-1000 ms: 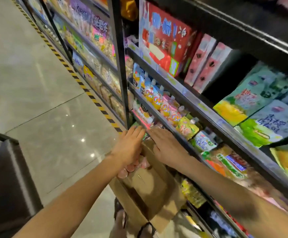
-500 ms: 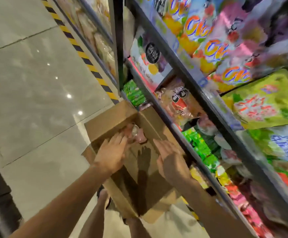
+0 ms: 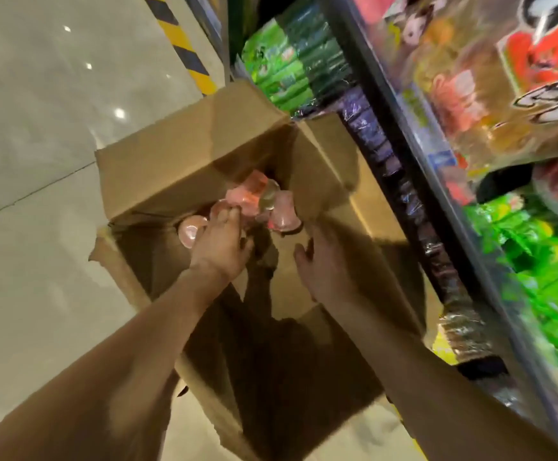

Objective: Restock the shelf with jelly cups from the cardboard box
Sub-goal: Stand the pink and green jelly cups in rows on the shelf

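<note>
An open cardboard box (image 3: 171, 168) stands on the floor against the shelf (image 3: 400, 134). Several pink jelly cups (image 3: 254, 191) lie heaped in its far corner, and one more cup (image 3: 189, 231) lies to their left. My left hand (image 3: 221, 244) reaches into the box, its fingertips on a cup at the near edge of the heap. To its right my right hand (image 3: 324, 264) is inside the box too, thumb spread, fingers stretched toward the cups and holding nothing. The fingertips of both hands are blurred.
The shelf on the right is packed with green packs (image 3: 284, 68), dark purple packs (image 3: 374, 134) and bright snack bags (image 3: 470, 94). Pale floor tiles (image 3: 38, 128) lie on the left. A yellow-black stripe (image 3: 184, 51) runs along the shelf base. The raised box flaps (image 3: 324, 161) stand around the opening.
The view has dropped from the shelf to the box. Both hands have gone deeper into the box, and the left one now touches the cups.
</note>
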